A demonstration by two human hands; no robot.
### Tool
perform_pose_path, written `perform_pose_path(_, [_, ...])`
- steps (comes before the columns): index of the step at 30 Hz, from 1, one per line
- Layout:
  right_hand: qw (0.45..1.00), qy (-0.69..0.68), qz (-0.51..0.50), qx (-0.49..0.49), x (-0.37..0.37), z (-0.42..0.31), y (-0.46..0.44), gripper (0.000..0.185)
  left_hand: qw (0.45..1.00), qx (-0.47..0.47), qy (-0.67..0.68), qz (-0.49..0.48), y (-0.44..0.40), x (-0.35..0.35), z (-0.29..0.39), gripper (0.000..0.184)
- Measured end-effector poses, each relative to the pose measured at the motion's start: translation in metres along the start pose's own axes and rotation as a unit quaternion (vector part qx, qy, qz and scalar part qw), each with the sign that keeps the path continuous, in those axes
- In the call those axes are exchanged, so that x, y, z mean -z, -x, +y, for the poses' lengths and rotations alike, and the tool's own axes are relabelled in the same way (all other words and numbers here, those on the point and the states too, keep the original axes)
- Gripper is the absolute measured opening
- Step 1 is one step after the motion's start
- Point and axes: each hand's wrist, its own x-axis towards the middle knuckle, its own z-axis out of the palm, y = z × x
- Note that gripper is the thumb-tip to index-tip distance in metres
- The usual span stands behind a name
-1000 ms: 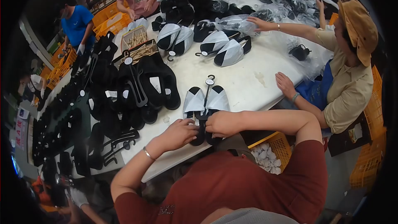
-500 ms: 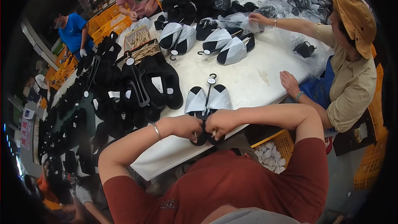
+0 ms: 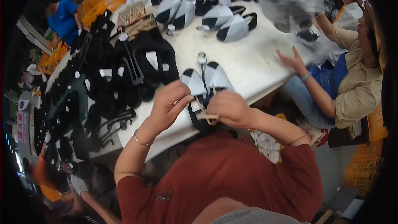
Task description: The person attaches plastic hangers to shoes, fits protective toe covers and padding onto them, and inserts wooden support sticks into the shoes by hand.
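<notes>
Thin wooden sticks [image 3: 211, 117] are in my right hand [image 3: 230, 108], whose fingers are closed round them. My left hand [image 3: 171, 103] is pinched beside them, its fingertips near the end of one stick; motion blur hides whether it grips it. Below both hands lies a pair of black slippers [image 3: 198, 114] with white-covered, black-tipped fronts, at the table's near edge. A black hanger with a round white tag [image 3: 202, 59] stands up between the two slippers.
Black slippers [image 3: 155, 54] and hangers crowd the white table [image 3: 253, 64] on the left. A box of sticks [image 3: 134, 18] and more white-covered pairs [image 3: 236, 27] lie beyond. A co-worker [image 3: 352, 74] at the right handles plastic bags [image 3: 286, 6].
Both my hands have lifted off the slippers, and sticks now show at my right hand. The co-worker on the right has raised a plastic bag and lifted the other hand.
</notes>
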Motion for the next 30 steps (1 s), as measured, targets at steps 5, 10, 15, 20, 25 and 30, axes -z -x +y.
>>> perform_pose_path(5, [0.926,-0.157,0.285,-0.189,-0.004,-0.024,0.033,0.018,0.998,0.000,-0.048,0.035,0.036,-0.031,-0.008,0.019])
perform_pose_path(10, [0.839,-0.225,0.350,-0.351,-0.007,-0.023,0.075,0.018,0.988,0.065,-0.129,-0.062,0.075,-0.072,-0.018,0.044])
perform_pose_path(15, [0.913,-0.088,0.211,-0.338,-0.015,-0.018,0.060,0.016,0.972,0.007,-0.222,-0.078,0.071,-0.080,-0.024,0.043])
perform_pose_path(20, [0.938,-0.178,0.067,-0.288,-0.014,-0.022,0.054,0.027,0.978,-0.102,-0.182,0.022,0.072,-0.078,-0.003,0.037])
perform_pose_path(25, [0.949,-0.249,0.018,-0.191,-0.021,-0.033,0.041,0.033,0.979,-0.122,-0.110,0.119,0.058,-0.082,0.017,0.033])
perform_pose_path(30, [0.908,-0.250,0.119,-0.316,-0.022,-0.048,0.040,0.030,0.990,-0.073,0.081,0.092,0.049,-0.098,0.018,0.040])
